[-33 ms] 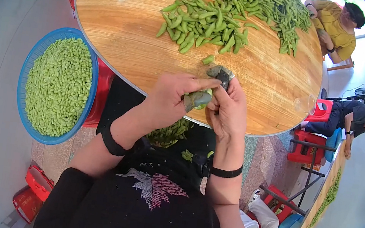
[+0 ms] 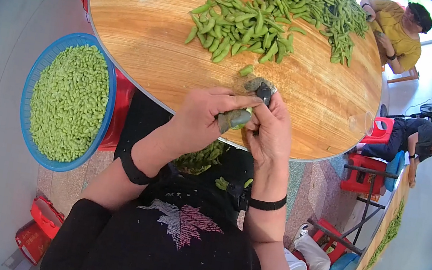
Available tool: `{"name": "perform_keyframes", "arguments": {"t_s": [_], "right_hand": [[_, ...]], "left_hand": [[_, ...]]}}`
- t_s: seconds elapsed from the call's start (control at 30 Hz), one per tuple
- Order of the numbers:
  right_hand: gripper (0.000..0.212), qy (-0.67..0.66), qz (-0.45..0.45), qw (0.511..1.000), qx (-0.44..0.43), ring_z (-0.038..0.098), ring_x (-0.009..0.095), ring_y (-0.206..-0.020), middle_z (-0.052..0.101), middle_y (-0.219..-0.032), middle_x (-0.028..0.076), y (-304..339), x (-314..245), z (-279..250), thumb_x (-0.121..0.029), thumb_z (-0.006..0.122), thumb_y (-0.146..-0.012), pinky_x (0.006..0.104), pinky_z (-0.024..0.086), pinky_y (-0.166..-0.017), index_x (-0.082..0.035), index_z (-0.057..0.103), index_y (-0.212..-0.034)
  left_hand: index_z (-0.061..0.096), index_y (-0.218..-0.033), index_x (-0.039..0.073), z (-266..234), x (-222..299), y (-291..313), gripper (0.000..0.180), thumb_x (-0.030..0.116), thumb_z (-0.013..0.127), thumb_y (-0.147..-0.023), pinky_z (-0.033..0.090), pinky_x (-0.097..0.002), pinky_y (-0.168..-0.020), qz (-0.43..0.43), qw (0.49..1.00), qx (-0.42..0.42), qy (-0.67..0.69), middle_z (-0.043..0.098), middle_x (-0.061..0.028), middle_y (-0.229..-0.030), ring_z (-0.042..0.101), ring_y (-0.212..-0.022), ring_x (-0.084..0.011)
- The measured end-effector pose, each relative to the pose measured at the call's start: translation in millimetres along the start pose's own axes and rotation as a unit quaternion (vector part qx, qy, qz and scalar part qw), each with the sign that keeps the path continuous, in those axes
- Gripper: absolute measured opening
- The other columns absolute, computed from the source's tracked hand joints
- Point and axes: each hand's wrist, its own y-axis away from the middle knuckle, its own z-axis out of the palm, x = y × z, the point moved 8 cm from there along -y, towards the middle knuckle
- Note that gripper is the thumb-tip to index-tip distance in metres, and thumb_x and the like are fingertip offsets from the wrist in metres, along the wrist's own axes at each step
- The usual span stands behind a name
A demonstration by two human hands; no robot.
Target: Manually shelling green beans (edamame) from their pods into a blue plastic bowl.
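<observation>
Plenty shelled, plenty seemingly left!
Left hand [image 2: 200, 112] and right hand [image 2: 274, 129] pinch a soybean pod [image 2: 248, 111], centre; shelled beans [image 2: 68, 103] fill the blue basket [image 2: 111, 98] at nine o'clock, whole pods [image 2: 242, 28] lie heaped around twelve.

left hand [image 2: 199, 115] + right hand [image 2: 273, 127]: gripping pod [image 2: 249, 110] (green) | table [image 2: 144, 58]: heaped pods [image 2: 241, 31]

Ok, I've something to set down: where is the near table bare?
The table has bare wood left of the pod pile, out to the edge beside the blue basket, and between the right hand and the clear cup. The pile crowds the far side; a loose pod lies just short of it.
</observation>
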Motion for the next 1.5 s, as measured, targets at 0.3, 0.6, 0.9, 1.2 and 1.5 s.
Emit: {"name": "perform_keyframes", "arguments": {"t_s": [0.3,0.6,0.9,1.2,1.5], "right_hand": [[0.012,-0.232,0.062,0.969,0.056,0.037,0.003,-0.052,0.05,-0.074,-0.002,2.1,18.9,-4.7,0.001,0.047,-0.087,0.0148,0.031,-0.044,-0.005,0.051,-0.096],[0.016,0.121,-0.037,0.988,-0.084,0.043,0.004,-0.056,0.052,-0.07,-0.002,14.9,-30.8,22.5,-0.004,0.051,-0.087,0.0185,0.035,-0.048,-0.002,0.053,-0.103],[0.005,0.329,-0.082,0.941,-0.002,0.05,0.006,-0.054,0.058,-0.061,0.001,7.3,-23.3,24.1,-0.006,0.055,-0.087,0.0219,0.037,-0.047,-0.002,0.057,-0.087],[0.006,0.37,-0.292,0.878,0.081,0.051,0.009,-0.057,0.056,-0.068,-0.001,32.4,-40.9,36.5,-0.006,0.058,-0.084,0.0254,0.042,-0.051,-0.001,0.057,-0.087],[0.023,0.688,-0.16,0.708,0.012,0.058,0.028,-0.062,0.059,-0.069,0.017,-17.1,-51.1,24.9,-0.011,0.058,-0.079,0.0374,0.047,-0.059,-0.004,0.059,-0.101]], "left_hand": [[0.055,-0.106,0.004,-5.5,10.9,5.7,0.03,0.007,0.062,-0.077,0.048,-0.0301,-0.064,0.082,0.99,0.107,-0.036,0.062,-0.0119,-0.085,0.063,-0.076,-0.0272],[0.046,-0.091,0.006,-2.7,-41.2,14.6,0.011,-0.001,0.049,-0.083,0.035,-0.0197,-0.048,-0.271,0.843,0.084,0.456,0.055,-0.0013,-0.076,0.047,-0.061,-0.0071],[0.046,-0.093,0.009,11.6,-30.7,17.4,0.012,0.005,0.053,-0.085,0.028,-0.0153,-0.045,-0.269,0.836,-0.008,0.478,0.054,-0.0007,-0.075,0.044,-0.057,-0.0037],[0.053,-0.095,0.008,4.2,-35.3,18.9,0.013,0.002,0.051,-0.084,0.027,-0.0144,-0.044,-0.254,0.864,0.071,0.429,0.054,0.0026,-0.074,0.043,-0.055,-0.0015],[0.061,-0.103,0.007,-217.1,-32.1,91.5,0.029,-0.002,0.043,-0.082,0.042,-0.0171,-0.065,-0.221,0.91,0.34,-0.083,0.062,0.0011,-0.086,0.053,-0.073,-0.0045]]}}
